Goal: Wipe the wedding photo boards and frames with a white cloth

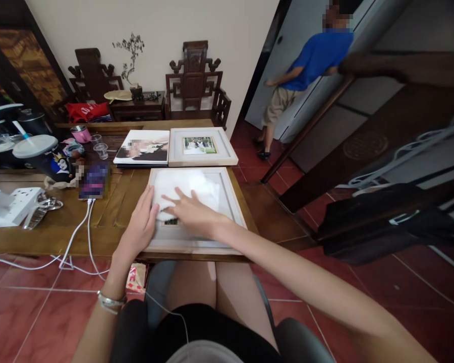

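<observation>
On the wooden table in front of me lies a light wooden picture frame [234, 222], face up. My left hand [140, 222] rests along its left edge, fingers stretched out and the thumb over the rim. Spread flat over the frame's face, my right hand [187, 209] presses on a thin white sheet [204, 186], cloth or paper, I cannot tell which. The small picture under it [170, 221] is mostly hidden by this hand, which is slightly blurred. Just behind lie a second framed photo [200, 145] and a white-edged photo book or panel [146, 147].
At the left are a phone [94, 180] with white cables, a power strip [13, 206], a lidded dark cup [47, 156] and a pink mug [80, 134]. Carved chairs [194, 75] stand by the wall. A person in a blue shirt [318, 58] is at the back right.
</observation>
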Demonstrator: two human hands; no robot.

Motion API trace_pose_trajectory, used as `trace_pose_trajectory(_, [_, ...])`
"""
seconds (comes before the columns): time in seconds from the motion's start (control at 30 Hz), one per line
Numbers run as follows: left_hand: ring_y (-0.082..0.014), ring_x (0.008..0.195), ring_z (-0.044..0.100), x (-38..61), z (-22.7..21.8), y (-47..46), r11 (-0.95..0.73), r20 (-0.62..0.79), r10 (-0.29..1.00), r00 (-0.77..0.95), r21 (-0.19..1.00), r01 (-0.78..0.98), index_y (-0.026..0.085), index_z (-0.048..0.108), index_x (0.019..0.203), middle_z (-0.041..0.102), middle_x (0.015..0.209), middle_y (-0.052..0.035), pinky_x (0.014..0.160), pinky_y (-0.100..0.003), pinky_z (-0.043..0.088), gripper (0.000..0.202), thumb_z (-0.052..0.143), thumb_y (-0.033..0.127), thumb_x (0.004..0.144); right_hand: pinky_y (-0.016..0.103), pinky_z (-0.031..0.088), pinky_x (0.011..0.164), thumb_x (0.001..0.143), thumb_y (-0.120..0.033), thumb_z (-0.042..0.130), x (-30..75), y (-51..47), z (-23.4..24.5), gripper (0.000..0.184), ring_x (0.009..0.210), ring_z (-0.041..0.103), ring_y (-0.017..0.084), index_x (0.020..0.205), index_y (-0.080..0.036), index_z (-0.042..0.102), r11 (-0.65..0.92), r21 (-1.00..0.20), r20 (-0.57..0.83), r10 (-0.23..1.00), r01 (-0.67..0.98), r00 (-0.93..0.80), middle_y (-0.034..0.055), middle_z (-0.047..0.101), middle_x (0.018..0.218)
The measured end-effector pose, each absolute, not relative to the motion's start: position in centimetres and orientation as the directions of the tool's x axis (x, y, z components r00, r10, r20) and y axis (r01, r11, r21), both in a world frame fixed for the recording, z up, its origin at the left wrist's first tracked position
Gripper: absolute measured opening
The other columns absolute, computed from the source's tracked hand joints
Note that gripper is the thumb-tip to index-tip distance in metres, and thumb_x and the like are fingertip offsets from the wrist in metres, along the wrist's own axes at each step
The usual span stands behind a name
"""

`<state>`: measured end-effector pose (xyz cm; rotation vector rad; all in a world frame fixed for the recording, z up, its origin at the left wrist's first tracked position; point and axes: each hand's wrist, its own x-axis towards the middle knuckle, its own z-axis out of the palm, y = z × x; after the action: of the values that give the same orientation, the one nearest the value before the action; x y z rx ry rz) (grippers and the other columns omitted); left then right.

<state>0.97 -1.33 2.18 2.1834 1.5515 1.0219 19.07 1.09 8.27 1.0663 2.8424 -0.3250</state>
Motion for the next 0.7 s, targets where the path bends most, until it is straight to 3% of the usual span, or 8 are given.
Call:
trace_pose_trajectory(0.13, [-0.0213, 0.145, 0.029, 1.0, 2.3, -1.4, -0.332, 0.324, 0.934, 0.152, 0.626, 0.706, 0.011, 0.043, 0.142, 0.038, 0.153, -0.0148, 0.120, -0.044, 0.021, 0.053, 0.024, 0.040, 0.101, 0.070, 0.030, 0.105, 0.075, 0.010, 0.041, 21.7, -3.4, 10.9, 0.063, 0.144, 0.021, 0.039, 0.129, -0.016, 0.059, 0.743, -0.288, -0.271, 0.542, 0.604, -0.795, 0.0089, 0.034, 0.155])
trace_pose_trajectory(0.3, [-0.0238, 0.145, 0.028, 0.6, 1.3, -0.9, -0.382, 0.359, 0.911, 0.204, 0.544, 0.747, 0.013, 0.051, 0.134, 0.041, 0.151, -0.0147, 0.119, -0.049, 0.023, 0.044, 0.035, 0.032, 0.098, 0.066, 0.034, 0.104, 0.075, 0.006, 0.043, 24.0, -5.8, 12.8, 0.052, 0.140, 0.030, 0.039, 0.116, -0.016, 0.067, 0.652, -0.348, -0.325, 0.590, 0.674, -0.739, 0.0098, 0.044, 0.149])
trace_pose_trajectory(0.5, [-0.0234, 0.145, 0.027, 0.3, 0.9, -0.7, -0.391, 0.358, 0.908, 0.220, 0.528, 0.754, 0.013, 0.054, 0.130, 0.040, 0.151, -0.0151, 0.118, -0.048, 0.026, 0.041, 0.034, 0.019, 0.095, 0.071, 0.029, 0.103, 0.072, 0.004, 0.045, 21.2, -5.1, 9.8, 0.061, 0.139, 0.029, 0.043, 0.127, -0.017, 0.061, 0.790, -0.298, -0.155, 0.515, 0.537, -0.843, 0.0106, 0.042, 0.151])
trace_pose_trajectory(0.6, [-0.0235, 0.145, 0.027, 0.2, 0.9, -0.7, -0.400, 0.367, 0.902, 0.227, 0.517, 0.757, 0.011, 0.054, 0.129, 0.041, 0.151, -0.0163, 0.119, -0.047, 0.026, 0.041, 0.033, 0.017, 0.094, 0.062, 0.031, 0.107, 0.071, 0.003, 0.046, 21.8, -5.0, 9.3, 0.056, 0.135, 0.038, 0.036, 0.120, -0.017, 0.065, 0.796, -0.318, -0.090, 0.516, 0.516, -0.852, 0.0094, 0.050, 0.145])
trace_pose_trajectory(0.7, [-0.0234, 0.145, 0.028, 0.2, 0.6, -0.7, -0.416, 0.397, 0.890, 0.226, 0.501, 0.759, 0.011, 0.054, 0.130, 0.042, 0.150, -0.0165, 0.119, -0.048, 0.025, 0.041, 0.032, 0.017, 0.095, 0.050, 0.033, 0.109, 0.070, 0.005, 0.046, 24.8, -5.4, 10.4, 0.049, 0.127, 0.049, 0.030, 0.107, -0.016, 0.071, 0.722, -0.351, -0.133, 0.591, 0.596, -0.795, 0.0118, 0.065, 0.125])
